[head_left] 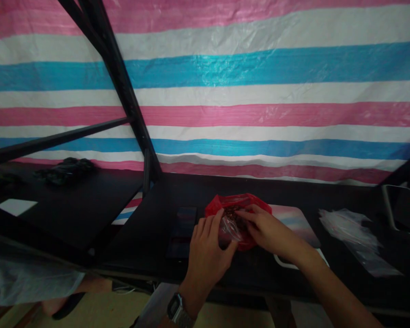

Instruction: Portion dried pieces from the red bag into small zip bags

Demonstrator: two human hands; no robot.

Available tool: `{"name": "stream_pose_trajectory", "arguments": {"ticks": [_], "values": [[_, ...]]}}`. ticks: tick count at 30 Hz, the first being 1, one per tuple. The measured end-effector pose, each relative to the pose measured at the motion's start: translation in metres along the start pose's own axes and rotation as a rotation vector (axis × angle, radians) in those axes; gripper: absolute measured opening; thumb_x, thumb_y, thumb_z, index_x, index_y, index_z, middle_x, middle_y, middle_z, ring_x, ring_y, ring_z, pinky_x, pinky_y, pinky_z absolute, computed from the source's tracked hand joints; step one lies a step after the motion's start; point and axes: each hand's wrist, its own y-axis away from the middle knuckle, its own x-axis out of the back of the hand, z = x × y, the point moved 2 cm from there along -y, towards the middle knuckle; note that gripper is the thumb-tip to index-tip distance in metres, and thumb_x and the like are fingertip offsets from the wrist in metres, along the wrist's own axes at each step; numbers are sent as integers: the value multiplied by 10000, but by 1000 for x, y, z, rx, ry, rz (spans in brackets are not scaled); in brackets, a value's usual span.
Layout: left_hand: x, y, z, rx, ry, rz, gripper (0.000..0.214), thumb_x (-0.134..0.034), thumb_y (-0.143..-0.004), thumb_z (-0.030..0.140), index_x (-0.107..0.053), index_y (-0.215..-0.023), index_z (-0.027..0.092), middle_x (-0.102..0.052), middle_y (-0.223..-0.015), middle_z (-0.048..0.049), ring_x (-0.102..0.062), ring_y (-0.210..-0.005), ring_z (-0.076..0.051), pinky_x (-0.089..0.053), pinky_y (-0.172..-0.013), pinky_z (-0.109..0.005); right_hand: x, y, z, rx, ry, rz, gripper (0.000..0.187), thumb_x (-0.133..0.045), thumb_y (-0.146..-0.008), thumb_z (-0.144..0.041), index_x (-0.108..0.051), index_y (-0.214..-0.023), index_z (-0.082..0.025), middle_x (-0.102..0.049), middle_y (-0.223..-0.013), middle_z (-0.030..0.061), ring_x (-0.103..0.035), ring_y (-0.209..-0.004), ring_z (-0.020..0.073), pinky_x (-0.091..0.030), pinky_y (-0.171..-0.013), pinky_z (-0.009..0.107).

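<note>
A red plastic bag [225, 203] lies open on the dark table [157, 218], with small dark bits inside. Over it I hold a small clear plastic bag [229, 226] partly filled with the same dark bits. My left hand [208, 248], with a watch on its wrist, grips the clear bag from the left, thumb under it. My right hand [268, 230] reaches from the right, its fingers pinched together at the mouth of the clear bag, just above the red bag.
A pile of clear plastic bags [348, 228] lies at the right. A flat white-edged tray [299, 223] sits behind my right wrist, a dark flat device [182, 228] left of my hands. Black frame bars [123, 86] rise at left before a striped tarp [259, 91].
</note>
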Motion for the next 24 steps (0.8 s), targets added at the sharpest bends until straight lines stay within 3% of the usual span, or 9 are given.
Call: {"name": "stream_pose_trajectory", "arguments": {"ticks": [3,7,11,15,24], "values": [[-1,-1,2,-16,7,66,683,-835,-831,271,-542,-1442,192,-739,-1279,-122,-642,-1160,-347,-556,-996,-521,4,-2,7,-22,-74,24,421,-529,-1021,-155,-725,-1388,-217,-724,-1343,136,-703,-1227,255,-524,-1117,410],[-1,1,2,-8,75,113,689,-799,-856,218,-506,-1479,212,-724,-1289,-113,-620,-1183,-328,-538,-1046,-515,7,-4,10,-129,30,117,408,-583,-977,-117,-707,-1363,-164,-702,-1382,162,-674,-1277,296,-493,-1152,456],[0,6,4,-7,48,56,652,-684,-847,111,-510,-1466,223,-707,-1343,-127,-633,-1219,-341,-537,-1042,-546,3,-5,5,-189,140,94,399,-602,-926,-69,-745,-1279,-187,-719,-1340,145,-668,-1273,312,-497,-1127,448],[-8,13,5,1,25,-38,621,-659,-843,118,-514,-1441,206,-721,-1306,-131,-663,-1182,-348,-577,-991,-559,1,-7,-1,-264,75,66,363,-616,-950,-118,-748,-1281,-184,-721,-1361,146,-692,-1247,298,-506,-1098,417],[-16,19,1,11,135,-67,624,-646,-850,82,-521,-1444,224,-698,-1305,-119,-663,-1211,-315,-595,-1057,-538,-2,-8,-13,-218,-55,13,216,-653,-946,-199,-797,-1107,-214,-827,-1141,99,-773,-1062,284,-537,-908,352]]}}
